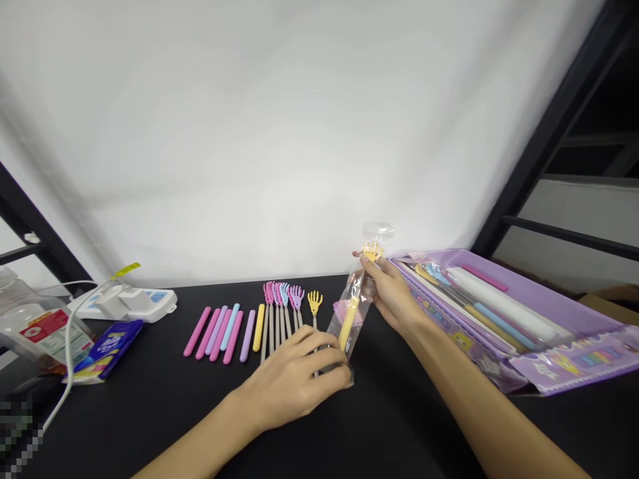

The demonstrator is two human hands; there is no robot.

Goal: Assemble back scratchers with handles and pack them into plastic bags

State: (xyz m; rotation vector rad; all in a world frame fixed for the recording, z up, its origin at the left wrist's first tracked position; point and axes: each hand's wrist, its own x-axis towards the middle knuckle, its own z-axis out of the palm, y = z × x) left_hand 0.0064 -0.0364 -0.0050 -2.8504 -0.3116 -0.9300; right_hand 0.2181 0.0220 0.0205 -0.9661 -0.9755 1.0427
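Note:
A yellow back scratcher (350,318) lies inside a clear plastic bag (356,283), tilted over the table, with a pink piece (342,310) beside its handle. My right hand (392,291) is closed around the bag's upper part, just below the yellow hand-shaped head. At the bag's lower end, my left hand (304,372) has its fingers bent and closed on the plastic; its grip is partly hidden. Left of the bag lie a loose yellow back scratcher head (315,302) with its rod, several pink, blue and purple scratchers (282,313), and a row of coloured handles (233,327).
On the right stands a purple display box (542,306) holding packaged scratchers. A power strip (150,305) with plugs, a white cable (70,356), a blue packet (112,346) and a clear jar (44,326) occupy the left. Behind the black table (399,412) rises a white wall.

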